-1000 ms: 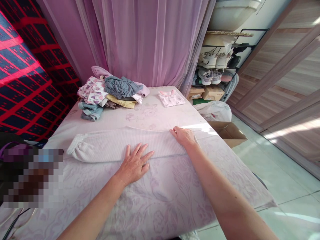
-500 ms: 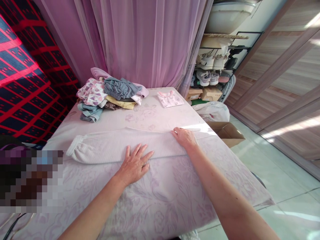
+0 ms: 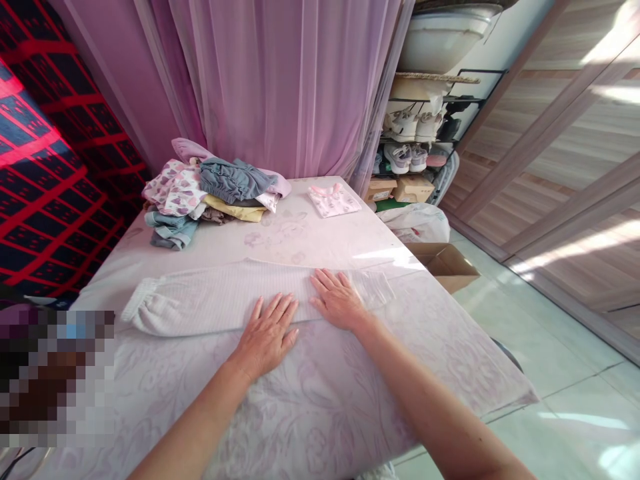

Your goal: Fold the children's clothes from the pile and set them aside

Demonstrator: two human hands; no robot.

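Note:
A pale lilac ribbed garment (image 3: 215,300) lies flat across the near part of the table, with a gathered cuff at its left end. My left hand (image 3: 265,337) rests palm down, its fingers spread on the garment's near edge. My right hand (image 3: 337,300) presses flat on the garment's right part, close to my left hand. Neither hand grips anything. Further back, a mixed pile of clothes (image 3: 210,193) sits at the far left, and a small folded pink garment (image 3: 334,200) lies at the far right.
A floral lilac cloth (image 3: 320,413) covers the table. Behind it hangs a sheer pink curtain (image 3: 280,87). To the right stand a shoe rack (image 3: 407,133), a white bag (image 3: 417,223) and an open cardboard box (image 3: 445,263). A pixelated patch (image 3: 55,377) hides the lower left.
My right hand has slid left and toward me, from the garment's far edge onto its right part. My left hand stays nearly still, and the view has turned slightly left.

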